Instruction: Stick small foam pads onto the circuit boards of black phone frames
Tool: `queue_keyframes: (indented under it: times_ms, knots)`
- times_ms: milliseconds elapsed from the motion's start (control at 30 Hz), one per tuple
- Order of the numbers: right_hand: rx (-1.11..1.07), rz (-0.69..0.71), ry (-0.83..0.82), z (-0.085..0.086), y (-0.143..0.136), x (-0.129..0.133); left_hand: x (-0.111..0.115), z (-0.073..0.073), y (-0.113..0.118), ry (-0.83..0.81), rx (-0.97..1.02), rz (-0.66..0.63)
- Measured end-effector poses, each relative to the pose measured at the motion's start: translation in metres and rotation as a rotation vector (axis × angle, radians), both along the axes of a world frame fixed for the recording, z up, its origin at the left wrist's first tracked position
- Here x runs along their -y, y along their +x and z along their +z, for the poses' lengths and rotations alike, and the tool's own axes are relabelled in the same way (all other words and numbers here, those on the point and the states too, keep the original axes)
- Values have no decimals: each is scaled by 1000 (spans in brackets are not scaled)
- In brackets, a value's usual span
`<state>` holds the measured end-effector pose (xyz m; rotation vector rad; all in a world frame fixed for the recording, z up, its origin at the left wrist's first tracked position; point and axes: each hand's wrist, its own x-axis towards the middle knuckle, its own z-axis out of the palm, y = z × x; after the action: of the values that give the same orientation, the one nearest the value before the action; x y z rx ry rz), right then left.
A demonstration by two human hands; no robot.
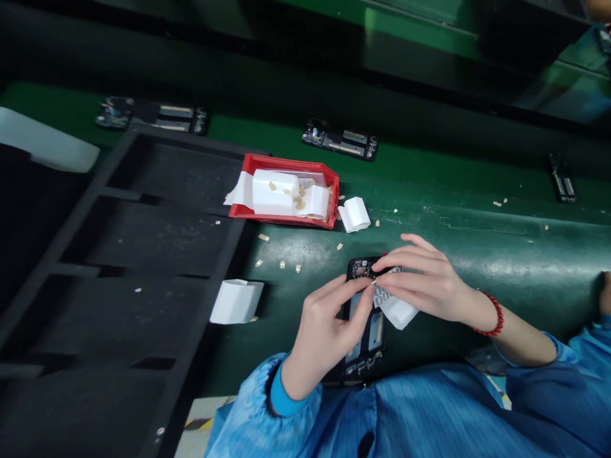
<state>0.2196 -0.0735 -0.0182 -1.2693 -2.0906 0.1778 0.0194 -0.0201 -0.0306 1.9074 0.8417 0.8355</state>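
My left hand [329, 327] is closed, thumb and index fingertip pinched together at a tiny pale piece [373, 282]; its exact kind is too small to make out. My right hand [432, 283] is closed on a curled white sticker sheet [400, 312] with grey printed marks, its fingertips meeting the left ones. Both hands are above an opened phone body [354, 366] lying lengthwise in front of me. Its black frame, small circuit parts at the far end and pale strips show, while my hands cover the middle and part of the upper end.
A red bin [285, 221] holds white sheets and tan scraps. Folded white sheets [355, 214] [236, 302] and tan bits lie on the green bench [443, 219]. Black compartment tray [153, 232] stands left. More phone bodies [340, 140] lie along the back. Another person's sleeve [592, 353] shows right.
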Motion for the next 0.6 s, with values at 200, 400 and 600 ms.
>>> queue_keyframes:
  times_ms: [200,400,600]
  knots:
    - [-10,22,64,-6,1,0,0,-1,3,-89,-27,24]
    - [-276,10,-242,13,4,-1,-11,-8,-4,-136,-132,4]
    - [-294,35,-316,40,-6,-26,-21,13,-27,8,-251,-13]
